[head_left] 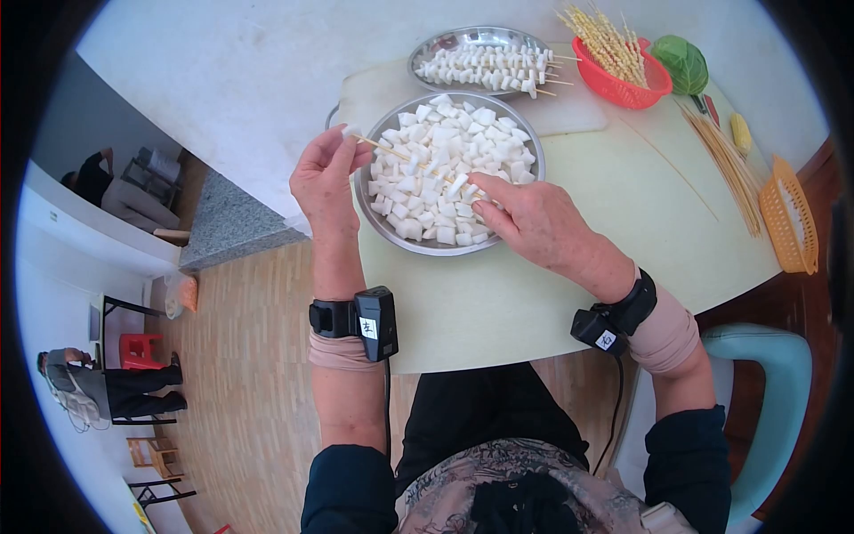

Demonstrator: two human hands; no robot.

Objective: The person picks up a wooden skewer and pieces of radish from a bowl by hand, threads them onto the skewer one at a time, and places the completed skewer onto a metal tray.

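Note:
A steel bowl [532, 178] full of cut white food chunks [425, 214] sits in front of me on the table. At its left rim my left hand [327, 169] is closed on a thin bamboo skewer [381, 146], with a white piece [350, 131] at the skewer's end by the fingers. The skewer slants down to the right over the bowl. My right hand [538, 218] reaches over the bowl's right side, thumb and forefinger pinching a white chunk [457, 185]. Whether the skewer's far end touches this chunk is hard to make out.
Behind the bowl, a steel plate [416, 60] holds several loaded skewers. To the right are a red basket [623, 92] of skewered food, a cabbage [680, 62], bare bamboo skewers [725, 165], a corn cob [740, 133] and an orange basket [805, 236]. Two people are at the far left.

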